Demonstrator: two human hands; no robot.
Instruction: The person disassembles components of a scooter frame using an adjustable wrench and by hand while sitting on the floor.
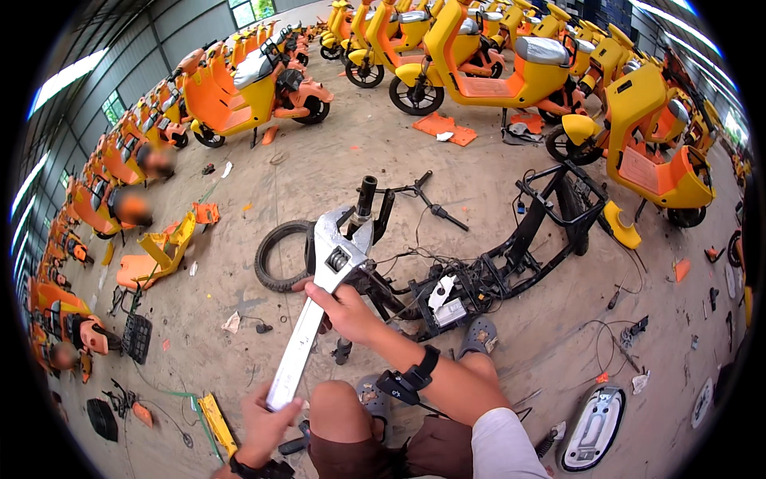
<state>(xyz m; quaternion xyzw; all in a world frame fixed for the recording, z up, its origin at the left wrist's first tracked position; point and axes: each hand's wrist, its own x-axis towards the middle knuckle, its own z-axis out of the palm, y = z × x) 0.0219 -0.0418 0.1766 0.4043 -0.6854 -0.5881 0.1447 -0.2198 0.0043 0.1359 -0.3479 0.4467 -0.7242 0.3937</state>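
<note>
I grip a large silver adjustable wrench [307,335] with both bare hands: my left hand [271,419] at the lower end of the handle, my right hand [339,315] just below the head. The wrench's jaws are at the upright black steering tube [366,194] of a stripped scooter; whether they touch it I cannot tell. The black frame [527,247] extends to the right, with loose cables and a silver box [449,313] in its middle. A black tire [275,239] on the scooter's front end shows left of the wrench, partly hidden.
Rows of yellow and orange scooters [487,72] surround me. Black handlebars [431,199] lie beyond the tube. Loose yellow bodywork [167,247] is at left, a yellow panel [621,227] at right, a white-and-black seat-shaped part [590,431] at lower right, and cables and scraps on the floor.
</note>
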